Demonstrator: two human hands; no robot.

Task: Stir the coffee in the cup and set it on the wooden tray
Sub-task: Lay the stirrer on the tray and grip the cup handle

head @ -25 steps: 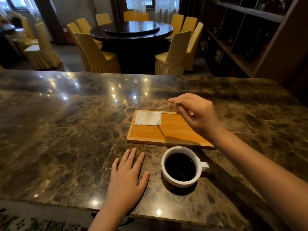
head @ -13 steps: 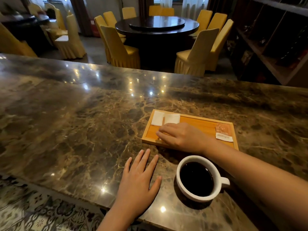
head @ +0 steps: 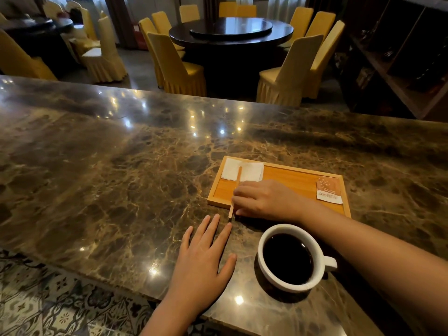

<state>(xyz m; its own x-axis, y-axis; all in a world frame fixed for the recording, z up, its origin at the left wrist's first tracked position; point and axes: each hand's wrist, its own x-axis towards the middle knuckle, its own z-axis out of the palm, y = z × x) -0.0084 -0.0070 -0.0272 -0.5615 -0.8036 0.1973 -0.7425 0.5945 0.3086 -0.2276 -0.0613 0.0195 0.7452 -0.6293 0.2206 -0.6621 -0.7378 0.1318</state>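
Note:
A white cup full of black coffee stands on the marble counter, near its front edge, with its handle to the right. Just behind it lies the wooden tray. My right hand rests palm down on the tray's front left part. Its fingertips pinch a thin wooden stir stick that lies across the tray, over a white napkin, and juts past the front rim. Left of the cup, my left hand lies flat on the counter, fingers spread, holding nothing.
An orange sachet lies on the tray's right end. The marble counter stretches far to the left. Beyond it stand a round dark table with yellow-covered chairs, and dark shelves at the right.
My right hand held the stick in the air over the tray, then came down; the stick now lies on the tray and napkin. The left hand and the cup stayed put.

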